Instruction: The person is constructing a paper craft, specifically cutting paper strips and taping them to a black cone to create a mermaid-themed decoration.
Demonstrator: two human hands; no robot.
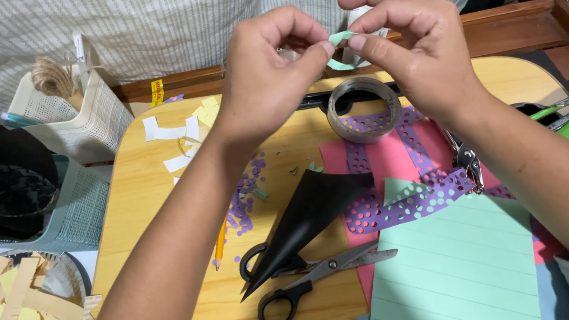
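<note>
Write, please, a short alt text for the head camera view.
Two bare hands, left hand and right hand, pinch a small mint-green paper strip above a wooden table. Below lie a black paper cone, black-handled scissors and a tape roll.

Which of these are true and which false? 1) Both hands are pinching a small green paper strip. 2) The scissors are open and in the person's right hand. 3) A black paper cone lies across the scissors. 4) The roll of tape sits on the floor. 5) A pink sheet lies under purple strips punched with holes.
1) True: the left hand and right hand hold the green paper strip between fingertips, above the table.
2) False: the scissors lie on the table, held by no hand.
3) True: the black paper cone rests over the scissors' handles.
4) False: the roll of tape sits on the table.
5) True: the purple strips lie on the pink sheet.
</note>
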